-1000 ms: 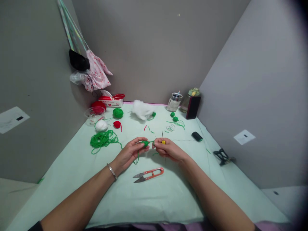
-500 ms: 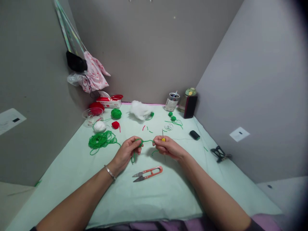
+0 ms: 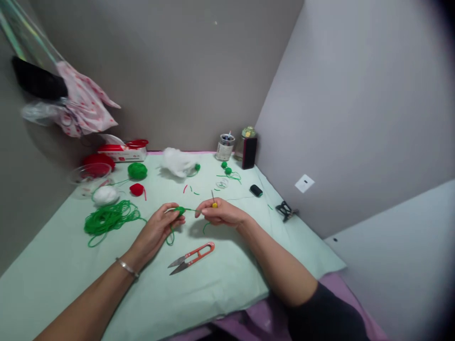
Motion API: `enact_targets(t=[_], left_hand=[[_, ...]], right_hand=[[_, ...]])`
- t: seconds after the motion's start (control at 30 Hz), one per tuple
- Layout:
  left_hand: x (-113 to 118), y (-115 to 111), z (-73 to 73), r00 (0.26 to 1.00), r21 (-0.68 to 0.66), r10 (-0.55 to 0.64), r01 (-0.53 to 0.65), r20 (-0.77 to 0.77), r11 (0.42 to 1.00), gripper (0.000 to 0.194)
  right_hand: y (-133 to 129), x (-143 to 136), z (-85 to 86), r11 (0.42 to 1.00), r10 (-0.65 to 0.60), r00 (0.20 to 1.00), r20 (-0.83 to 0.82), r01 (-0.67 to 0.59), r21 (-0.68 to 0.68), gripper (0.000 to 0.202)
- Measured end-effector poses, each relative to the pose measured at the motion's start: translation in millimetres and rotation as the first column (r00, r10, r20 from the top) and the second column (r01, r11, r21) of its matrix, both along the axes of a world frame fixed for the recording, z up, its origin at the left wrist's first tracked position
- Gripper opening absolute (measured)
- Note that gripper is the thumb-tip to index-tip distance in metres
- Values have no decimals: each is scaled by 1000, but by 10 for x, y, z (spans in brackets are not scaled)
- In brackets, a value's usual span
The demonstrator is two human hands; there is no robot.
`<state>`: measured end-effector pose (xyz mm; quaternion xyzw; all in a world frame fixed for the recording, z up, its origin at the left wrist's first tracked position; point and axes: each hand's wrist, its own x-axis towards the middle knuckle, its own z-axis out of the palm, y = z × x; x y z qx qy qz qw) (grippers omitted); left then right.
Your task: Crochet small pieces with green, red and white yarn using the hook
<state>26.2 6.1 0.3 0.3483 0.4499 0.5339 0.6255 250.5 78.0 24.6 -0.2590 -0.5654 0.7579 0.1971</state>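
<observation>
My left hand (image 3: 158,229) is closed, its thumb and fingers pinching a small green crochet piece (image 3: 180,210). A taut green strand runs from that piece to my right hand (image 3: 227,213), whose thumb and forefinger pinch it. The same hand grips a crochet hook (image 3: 214,205) with a yellow middle; its metal tip points up and the rest is hidden by the fingers. Loose yarn dangles below both hands. Orange-handled thread snips (image 3: 194,257) lie on the table just in front of the hands, blades to the left.
To the left lie a loose green yarn heap (image 3: 110,219), a white yarn ball (image 3: 105,195), a green ball (image 3: 137,171) and a small red ball (image 3: 137,190). White stuffing (image 3: 177,162), a tin (image 3: 225,148) and a phone (image 3: 249,153) are behind. A black clip (image 3: 285,210) lies right.
The view has swung to the right, so everything appears further left. Both hands keep their hold, and the strand between them stays stretched.
</observation>
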Motion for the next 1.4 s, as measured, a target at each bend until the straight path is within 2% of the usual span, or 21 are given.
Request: enact_targets(t=[0.13, 0.23, 0.37, 0.47, 0.6, 0.7, 0.8, 0.9, 1.0, 1.07, 1.13, 1.23, 1.3, 1.37, 1.4], left_hand=[[-1, -9, -63, 996, 21, -61, 62, -64, 998, 43], [25, -32, -74, 990, 49, -92, 98, -109, 994, 43], [43, -39, -47, 990, 57, -74, 81, -122, 995, 42], [35, -24, -35, 994, 51, -27, 33, -109, 998, 44], [18, -5, -39, 996, 38, 0, 3, -90, 999, 48], [21, -9, -30, 996, 29, -15, 18, -87, 999, 44], [31, -20, -22, 996, 31, -35, 38, -86, 999, 37], [36, -23, -32, 995, 32, -54, 57, -89, 998, 33], [34, -17, -47, 993, 31, -71, 74, -93, 997, 32], [32, -14, -48, 992, 28, -77, 80, -97, 996, 32], [28, -16, -43, 992, 27, -79, 82, -99, 996, 31], [22, -29, -29, 992, 30, -80, 84, -100, 996, 29], [19, -44, -21, 992, 37, -79, 83, -101, 996, 29], [24, -61, -14, 991, 45, -79, 84, -105, 995, 28], [29, -70, -11, 991, 48, -81, 86, -108, 995, 28]], right_hand=[[-40, 2, 25, 998, 56, 998, -12, -56, -9, 40], [-59, 5, 46, 999, 42, 998, -40, -43, -20, 41], [-21, 27, 40, 999, -2, 999, -49, 0, -39, 42], [60, 55, 4, 995, -90, 994, -57, 88, -36, 43], [254, 186, -34, 947, -321, 941, -109, 323, -3, 43], [446, 387, -48, 864, -494, 859, -134, 502, 28, 41], [621, 617, -70, 773, -624, 777, -87, 630, 74, 33], [736, 796, -103, 678, -729, 685, 16, 718, 162, 34], [778, 887, -125, 592, -802, 581, 137, 745, 306, 39], [767, 907, -116, 528, -846, 497, 194, 729, 434, 38], [726, 903, -82, 441, -893, 400, 207, 683, 582, 38], [620, 870, 9, 285, -951, 266, 159, 552, 784, 39], [548, 832, 69, 207, -969, 218, 120, 441, 873, 37], [499, 776, 96, 181, -970, 218, 112, 326, 928, 34], [487, 740, 88, 190, -964, 233, 128, 267, 945, 34]])
